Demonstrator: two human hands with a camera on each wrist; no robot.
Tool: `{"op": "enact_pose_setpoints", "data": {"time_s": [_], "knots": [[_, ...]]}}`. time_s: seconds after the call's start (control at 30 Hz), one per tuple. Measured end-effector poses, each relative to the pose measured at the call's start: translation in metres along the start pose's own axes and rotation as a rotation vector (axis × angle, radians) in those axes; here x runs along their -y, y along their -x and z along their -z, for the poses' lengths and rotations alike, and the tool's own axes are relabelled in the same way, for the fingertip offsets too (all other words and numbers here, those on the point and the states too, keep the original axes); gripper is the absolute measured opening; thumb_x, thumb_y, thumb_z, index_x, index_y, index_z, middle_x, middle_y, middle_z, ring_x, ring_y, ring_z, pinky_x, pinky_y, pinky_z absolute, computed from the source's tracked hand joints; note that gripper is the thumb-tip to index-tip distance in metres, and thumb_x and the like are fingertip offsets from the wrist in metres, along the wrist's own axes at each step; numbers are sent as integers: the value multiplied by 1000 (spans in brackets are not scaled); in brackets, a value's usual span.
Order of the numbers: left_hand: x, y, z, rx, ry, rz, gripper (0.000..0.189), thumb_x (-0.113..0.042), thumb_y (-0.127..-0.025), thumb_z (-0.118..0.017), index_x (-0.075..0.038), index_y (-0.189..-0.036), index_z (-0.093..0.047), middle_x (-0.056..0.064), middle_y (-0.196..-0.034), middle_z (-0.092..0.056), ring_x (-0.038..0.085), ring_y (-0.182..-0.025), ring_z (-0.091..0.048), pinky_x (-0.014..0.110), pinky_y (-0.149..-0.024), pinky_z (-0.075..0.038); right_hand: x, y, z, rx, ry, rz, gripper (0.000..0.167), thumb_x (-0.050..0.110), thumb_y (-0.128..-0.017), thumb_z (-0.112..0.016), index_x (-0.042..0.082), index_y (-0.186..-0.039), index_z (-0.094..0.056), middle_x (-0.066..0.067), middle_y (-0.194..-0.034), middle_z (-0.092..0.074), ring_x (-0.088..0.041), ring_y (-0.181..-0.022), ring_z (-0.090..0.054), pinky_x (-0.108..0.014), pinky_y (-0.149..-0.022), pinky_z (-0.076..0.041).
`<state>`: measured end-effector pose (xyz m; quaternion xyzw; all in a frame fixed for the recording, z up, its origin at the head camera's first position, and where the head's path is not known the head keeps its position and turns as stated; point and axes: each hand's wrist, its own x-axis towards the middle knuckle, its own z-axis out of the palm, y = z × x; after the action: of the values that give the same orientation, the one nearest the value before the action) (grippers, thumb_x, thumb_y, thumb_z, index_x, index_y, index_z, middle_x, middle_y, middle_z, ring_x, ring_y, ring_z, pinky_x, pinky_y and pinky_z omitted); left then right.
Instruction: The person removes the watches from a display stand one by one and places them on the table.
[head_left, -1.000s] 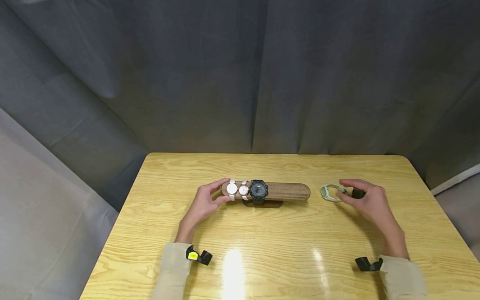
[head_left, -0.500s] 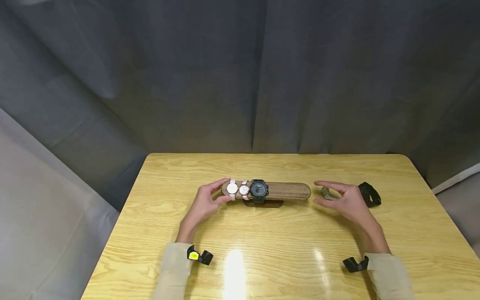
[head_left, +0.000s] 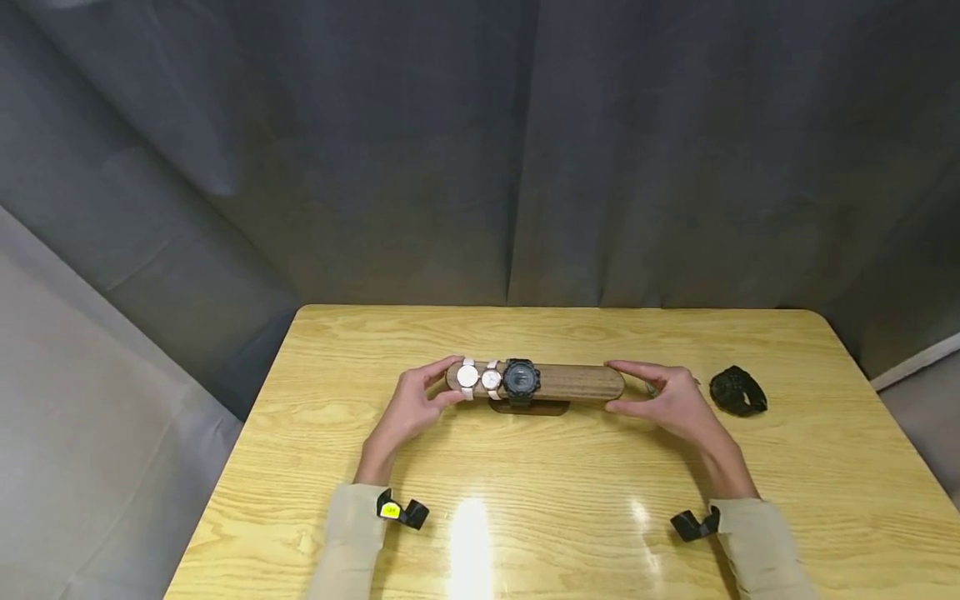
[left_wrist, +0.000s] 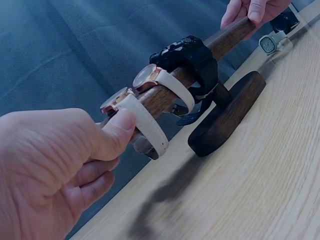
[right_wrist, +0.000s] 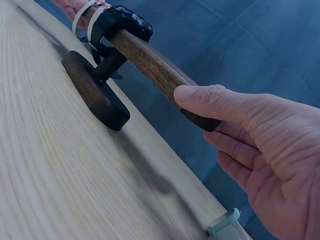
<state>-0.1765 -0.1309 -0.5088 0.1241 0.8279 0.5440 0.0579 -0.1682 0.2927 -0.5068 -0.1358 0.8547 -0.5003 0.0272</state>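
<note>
A wooden watch stand (head_left: pixel 579 382) with a rounded bar on a dark base (left_wrist: pixel 227 117) stands in the middle of the table. My left hand (head_left: pixel 408 404) grips the bar's left end, its thumb on the white strap of the outermost watch (left_wrist: pixel 142 122). Beside that sits a second white-strapped watch (head_left: pixel 491 380), then a chunky black digital watch (head_left: pixel 521 379). At the bare right end, my right hand (head_left: pixel 670 403) holds the bar between thumb and fingers. A pale green watch (right_wrist: pixel 225 223) lies on the table by the right hand, mostly hidden in the head view.
Another black watch (head_left: pixel 738 392) lies on the wood-grain table (head_left: pixel 570 500), right of the right hand. A dark grey curtain (head_left: pixel 390 167) hangs behind the table's far edge.
My right hand has let go of the pale green watch on the table and moved left to grip the stand's right end. The left hand stays on the left end.
</note>
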Motion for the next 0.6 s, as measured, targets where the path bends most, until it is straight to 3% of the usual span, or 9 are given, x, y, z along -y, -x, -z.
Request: {"op": "enact_pose_setpoints", "data": {"time_s": [0.13, 0.27, 0.37, 0.5, 0.6], "knots": [[-1, -1, 0, 13, -10, -16, 59, -2, -93, -76, -15, -149, -59, 13, -151, -58, 36, -141, -51, 42, -111, -49, 1, -2, -2, -3, 25, -15, 61, 34, -81, -92, 27, -138, -70, 0, -140, -68, -28, -136, -56, -40, -81, -54], [-2, 0, 0, 16, -23, -12, 59, -2, -94, -76, -13, -149, -58, 13, -151, -58, 33, -141, -52, 41, -112, -48, -1, -6, -6, 4, 11, -7, 61, 33, -81, -93, 25, -137, -71, 0, -139, -69, -27, -140, -54, -53, -106, -52], [-4, 0, 0, 23, -24, -13, 60, -2, -94, -75, -10, -151, -57, 14, -151, -57, 33, -141, -52, 41, -112, -47, -1, -8, -8, 12, -6, 6, 61, 30, -81, -93, 23, -137, -71, 0, -137, -70, -24, -139, -55, -43, -112, -50], [-6, 1, 0, 30, -26, -12, 61, -4, -95, -75, -7, -152, -54, 14, -152, -55, 34, -141, -52, 41, -113, -47, 0, -10, -10, 13, -24, 15, 61, 27, -81, -93, 22, -137, -71, -1, -136, -70, -18, -138, -55, -18, -105, -48], [-8, 4, 1, 18, -50, -22, 61, -8, -95, -76, -8, -152, -54, 14, -153, -55, 33, -141, -53, 43, -115, -46, 1, -11, -11, 15, -32, 15, 60, 26, -81, -93, 22, -137, -71, -1, -136, -70, -18, -138, -55, -14, -101, -47]]}}
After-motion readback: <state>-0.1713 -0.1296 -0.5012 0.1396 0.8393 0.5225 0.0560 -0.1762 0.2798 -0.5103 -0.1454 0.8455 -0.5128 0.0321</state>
